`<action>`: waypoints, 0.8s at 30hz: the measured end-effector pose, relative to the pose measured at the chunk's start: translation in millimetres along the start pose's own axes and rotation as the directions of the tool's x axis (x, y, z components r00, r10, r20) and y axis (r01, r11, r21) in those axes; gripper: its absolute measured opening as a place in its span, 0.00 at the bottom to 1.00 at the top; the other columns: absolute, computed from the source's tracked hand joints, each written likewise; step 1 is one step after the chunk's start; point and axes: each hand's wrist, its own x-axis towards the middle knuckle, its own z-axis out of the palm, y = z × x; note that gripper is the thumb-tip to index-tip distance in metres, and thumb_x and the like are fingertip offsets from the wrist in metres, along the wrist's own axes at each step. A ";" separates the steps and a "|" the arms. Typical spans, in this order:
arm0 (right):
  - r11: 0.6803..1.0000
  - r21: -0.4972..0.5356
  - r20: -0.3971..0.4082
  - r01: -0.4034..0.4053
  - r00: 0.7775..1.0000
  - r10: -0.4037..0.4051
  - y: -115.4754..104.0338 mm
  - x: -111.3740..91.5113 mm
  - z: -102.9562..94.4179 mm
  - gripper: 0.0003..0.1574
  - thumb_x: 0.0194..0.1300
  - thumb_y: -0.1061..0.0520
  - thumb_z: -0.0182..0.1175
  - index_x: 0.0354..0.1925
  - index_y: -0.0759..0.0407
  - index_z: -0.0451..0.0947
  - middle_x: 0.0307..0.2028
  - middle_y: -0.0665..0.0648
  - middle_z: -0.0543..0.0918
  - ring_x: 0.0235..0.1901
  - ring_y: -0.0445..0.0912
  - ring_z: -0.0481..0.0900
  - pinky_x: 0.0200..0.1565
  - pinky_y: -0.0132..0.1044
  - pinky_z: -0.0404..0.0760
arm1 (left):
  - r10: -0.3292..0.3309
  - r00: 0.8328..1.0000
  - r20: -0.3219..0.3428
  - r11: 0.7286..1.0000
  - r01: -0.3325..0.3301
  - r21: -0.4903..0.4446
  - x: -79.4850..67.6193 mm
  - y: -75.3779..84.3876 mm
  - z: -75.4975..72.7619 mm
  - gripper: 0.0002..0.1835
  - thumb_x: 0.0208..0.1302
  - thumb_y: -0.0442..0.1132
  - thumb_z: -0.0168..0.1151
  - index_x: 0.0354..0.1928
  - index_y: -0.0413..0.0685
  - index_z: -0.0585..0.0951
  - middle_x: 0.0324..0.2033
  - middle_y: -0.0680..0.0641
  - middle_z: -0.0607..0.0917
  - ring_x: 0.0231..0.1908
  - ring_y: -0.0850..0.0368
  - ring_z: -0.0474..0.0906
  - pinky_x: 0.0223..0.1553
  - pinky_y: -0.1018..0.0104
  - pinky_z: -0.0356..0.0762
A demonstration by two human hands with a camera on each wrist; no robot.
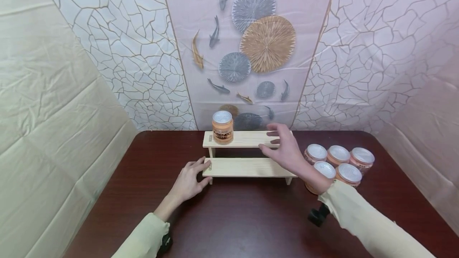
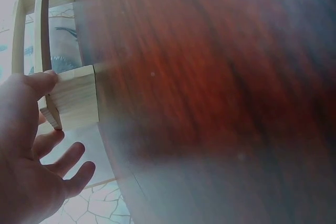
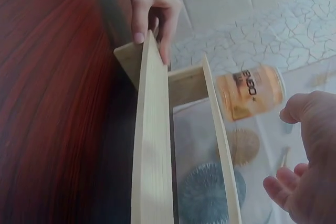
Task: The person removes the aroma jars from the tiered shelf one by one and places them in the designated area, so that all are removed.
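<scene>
A two-step wooden shelf rack (image 1: pixel 247 167) of pale wood stands on the table. My left hand (image 1: pixel 190 179) pinches the left end of its lower step, thumb at the front and fingers over the top; the left wrist view shows this thumb (image 2: pixel 44 83) against the step's edge. On the left of the upper step an orange jar (image 1: pixel 222 128) with a whitish lid and dark lettering stands upright. My right hand (image 1: pixel 285 150) hovers near the rack's right end, fingers spread and slightly bent, holding nothing. The right wrist view shows the jar (image 3: pixel 250 93) beyond its thumb.
Several similar lidded jars (image 1: pixel 338 155) stand grouped on the right of the dark red-brown table (image 1: pixel 233 214), partly hidden by my right forearm. A patterned cloth backdrop (image 1: pixel 143 51) rises behind the table, with plain cloth (image 1: pixel 53 122) on the left side.
</scene>
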 end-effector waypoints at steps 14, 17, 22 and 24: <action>0.998 0.065 0.013 0.000 1.000 -0.001 -10.6 30.6 36.5 0.41 0.54 0.68 0.72 0.63 0.75 0.65 0.57 0.72 0.70 0.53 0.63 0.77 0.47 0.49 0.82 | -0.002 1.000 0.005 1.000 0.003 -0.004 -0.8 -1.3 -1.2 0.28 0.57 0.42 0.75 0.60 0.41 0.82 0.62 0.34 0.77 0.52 0.29 0.76 0.50 0.33 0.72; 0.995 0.094 0.012 -0.026 1.000 0.025 -12.7 35.7 43.0 0.42 0.54 0.67 0.72 0.64 0.74 0.64 0.59 0.73 0.69 0.55 0.63 0.76 0.48 0.50 0.81 | -0.003 1.000 0.004 1.000 0.003 -0.002 -0.9 -1.9 -0.6 0.28 0.57 0.42 0.75 0.60 0.41 0.82 0.62 0.34 0.77 0.52 0.29 0.76 0.50 0.33 0.73; 0.991 0.134 -0.011 -0.030 0.999 0.031 -15.1 42.4 55.6 0.44 0.53 0.68 0.72 0.65 0.74 0.64 0.60 0.73 0.68 0.56 0.65 0.75 0.50 0.52 0.81 | 0.000 1.000 0.003 1.000 0.000 0.006 0.0 -3.2 2.2 0.28 0.57 0.42 0.74 0.60 0.41 0.82 0.62 0.34 0.77 0.52 0.30 0.77 0.49 0.34 0.73; 0.991 0.133 -0.019 -0.022 0.999 0.025 -16.6 44.7 60.4 0.45 0.52 0.68 0.73 0.65 0.74 0.63 0.60 0.72 0.68 0.56 0.65 0.74 0.50 0.52 0.81 | 0.000 1.000 0.002 1.000 0.000 0.008 0.3 -3.5 2.9 0.28 0.57 0.42 0.74 0.60 0.41 0.82 0.62 0.34 0.77 0.52 0.30 0.77 0.49 0.34 0.73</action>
